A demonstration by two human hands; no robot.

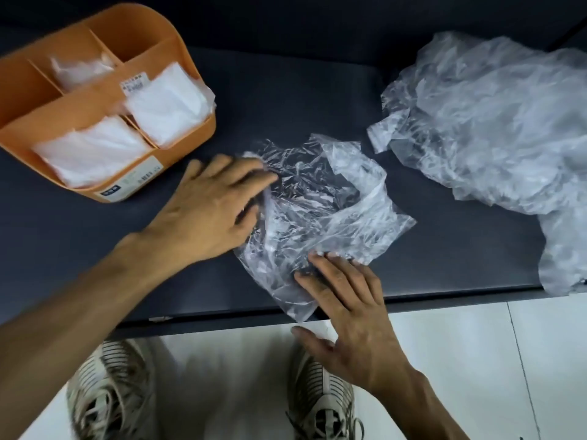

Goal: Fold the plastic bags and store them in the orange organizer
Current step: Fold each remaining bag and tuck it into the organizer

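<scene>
Crinkled clear plastic bag [317,204] lies spread on the dark grey desk [413,265], its near corner reaching the desk's front edge. The left hand [206,211] rests on the bag's left side with its fingers [254,173] extended and only slightly bent, flat over the film rather than curled round it; this hand is a little blurred, so whether the thumb pinches any plastic I cannot tell. The right hand [352,312] lies on the bag's near edge, its fingers straight and spread, fingertips pressing the plastic down, thumb out over the desk's edge.

At the far left of the desk stands the orange plastic organizer with dividers [178,58]. Folded white plastic bags [92,150] sit upright in its front compartments, and another folded bag shows in a rear one. To the right, well apart from the organizer, lies a loose pile of clear crumpled plastic bags [495,122], part of it hanging over the desk's front edge.

Below the desk, a pair of pale striped sneakers [320,395] stands on the white tiled floor [460,344].
</scene>
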